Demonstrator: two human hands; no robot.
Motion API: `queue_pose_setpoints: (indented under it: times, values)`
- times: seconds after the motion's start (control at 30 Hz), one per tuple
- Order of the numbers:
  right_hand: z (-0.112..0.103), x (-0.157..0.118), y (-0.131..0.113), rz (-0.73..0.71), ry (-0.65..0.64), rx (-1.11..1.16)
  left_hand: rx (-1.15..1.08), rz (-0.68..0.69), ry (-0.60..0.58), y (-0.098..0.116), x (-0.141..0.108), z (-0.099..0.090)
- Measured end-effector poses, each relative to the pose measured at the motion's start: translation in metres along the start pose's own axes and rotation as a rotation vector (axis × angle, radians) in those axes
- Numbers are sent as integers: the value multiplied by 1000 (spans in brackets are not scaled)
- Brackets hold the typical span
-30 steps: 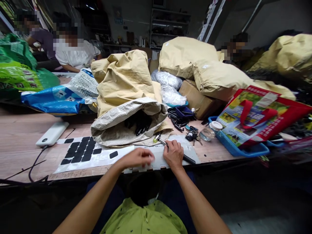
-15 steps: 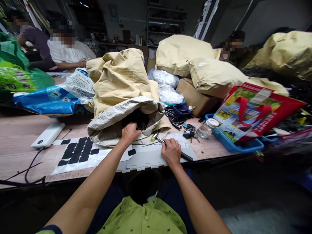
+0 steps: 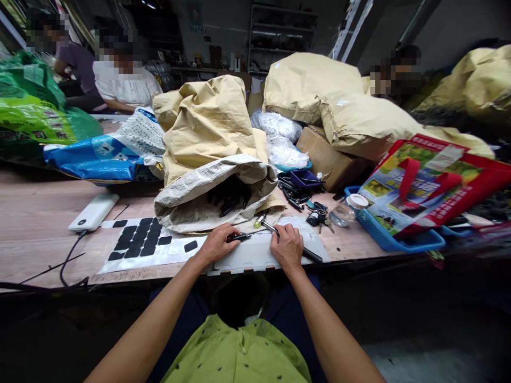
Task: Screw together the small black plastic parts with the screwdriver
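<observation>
My left hand [image 3: 219, 243] is closed on a slim black pen-like part [image 3: 240, 236], which points right over the grey board [image 3: 255, 255] at the table's front edge. Fingers of my right hand [image 3: 288, 244] wrap round a small hammer [image 3: 312, 255] with a metal shaft and a black handle; its yellow-green-tipped head lies to the upper left. Just beyond my left hand gapes the sack [image 3: 175, 213], with dark pieces [image 3: 229, 198] in its mouth. A white sheet of black rounded squares [image 3: 138, 238] lies left of my left hand.
Behind the hammer are loose black parts [image 3: 293, 199], a purple basket [image 3: 305, 179], keys [image 3: 319, 213] and a jar [image 3: 345, 210]. A blue tray [image 3: 399, 243] holds a red bag [image 3: 423, 181]. A white power bank [image 3: 93, 213] lies left. Co-workers sit across the table.
My left hand has come out of the sack's mouth towards me, now with a slim black part in it. My right hand still holds the hammer. The view has shifted slightly.
</observation>
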State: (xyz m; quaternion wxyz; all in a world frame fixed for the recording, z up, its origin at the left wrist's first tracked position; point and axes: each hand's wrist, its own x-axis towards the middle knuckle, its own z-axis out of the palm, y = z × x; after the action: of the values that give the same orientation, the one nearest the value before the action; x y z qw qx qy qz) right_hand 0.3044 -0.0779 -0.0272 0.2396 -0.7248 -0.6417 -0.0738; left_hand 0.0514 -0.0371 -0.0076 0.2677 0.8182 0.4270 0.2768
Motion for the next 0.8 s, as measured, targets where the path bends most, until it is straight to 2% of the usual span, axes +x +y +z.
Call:
queue_pose_setpoints:
  times: [0.13,0.3,0.47,0.6,0.7,0.8]
  values:
    - [1,1,2,-8,0,21,-54,-19,84,-5,-4,11]
    - [-4,3,2,-4,-26,44,-87,-23,65,-11,-4,10]
    - [-27,-10,-19,-57,-37,244,-95,-32,69,-12,-3,11]
    - [-38,-27,-41,-77,-129,467,-114,-32,58,-14,-3,11]
    - [-39,-35,-51,-90,-146,486,-122,-13,53,-16,-3,11]
    - [-36,-40,-54,-124,-92,445,-125,5,51,-18,-3,12]
